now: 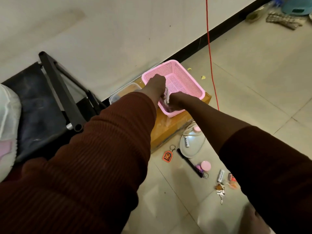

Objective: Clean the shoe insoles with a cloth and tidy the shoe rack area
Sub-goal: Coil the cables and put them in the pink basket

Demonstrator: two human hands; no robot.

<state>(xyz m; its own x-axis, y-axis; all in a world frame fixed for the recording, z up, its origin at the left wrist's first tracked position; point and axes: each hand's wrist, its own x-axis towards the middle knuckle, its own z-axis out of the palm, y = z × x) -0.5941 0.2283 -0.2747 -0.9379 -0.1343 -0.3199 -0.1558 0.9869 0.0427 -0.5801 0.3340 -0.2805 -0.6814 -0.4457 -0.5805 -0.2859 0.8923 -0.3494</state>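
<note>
A pink perforated basket (185, 78) sits on a cardboard box (168, 127) by the wall. Both my hands reach into its near corner. My left hand (156, 85) and my right hand (177, 100) meet over a small white and purple item (166, 98), which they mostly hide. Fingers of both hands curl around it. The black shoe rack (55, 92) stands at the left, with a white and pink shoe (6, 122) at the left edge.
On the tiled floor near the box lie a white lid (190, 146), an orange keyring (167, 156), a black pen (189, 162), a pink bottle (205, 166), a battery (221, 175) and keys (221, 191). A red cord (211, 56) hangs at the right. A clear container (121, 93) sits behind the box.
</note>
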